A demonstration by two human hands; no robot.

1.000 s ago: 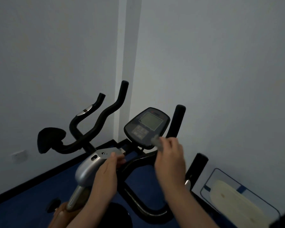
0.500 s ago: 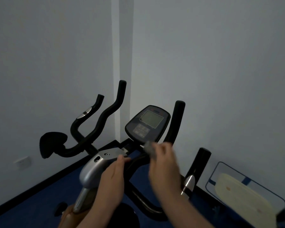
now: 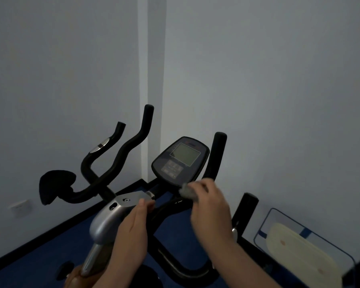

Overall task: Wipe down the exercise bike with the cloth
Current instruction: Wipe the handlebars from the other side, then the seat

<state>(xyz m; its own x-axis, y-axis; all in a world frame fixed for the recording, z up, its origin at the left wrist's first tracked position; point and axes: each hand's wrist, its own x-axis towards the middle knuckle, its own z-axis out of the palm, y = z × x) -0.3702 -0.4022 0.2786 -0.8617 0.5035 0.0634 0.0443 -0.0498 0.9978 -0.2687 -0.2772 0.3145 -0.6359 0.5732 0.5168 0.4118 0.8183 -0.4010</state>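
Observation:
The exercise bike stands in the room's corner, with black handlebars (image 3: pixel 121 161), a silver stem cover (image 3: pixel 110 219) and a dark console (image 3: pixel 180 160) with a grey screen. My right hand (image 3: pixel 211 213) grips a small grey cloth (image 3: pixel 188 192) and holds it against the black bar just under the console's lower edge. My left hand (image 3: pixel 133 229) rests with straight fingers on the silver stem cover, its fingertips near the metal bracket (image 3: pixel 133 197).
Two pale walls meet right behind the bike. A black pad (image 3: pixel 54 186) sticks out on the left end of the bars. A framed panel with a cream board (image 3: pixel 299 254) leans on the right wall. The floor (image 3: pixel 40 258) is blue; a wall socket (image 3: pixel 21 206) sits low at left.
My right hand with the cloth has shifted slightly along the bar below the console. The left hand has stayed on the silver cover. The view has shifted a little.

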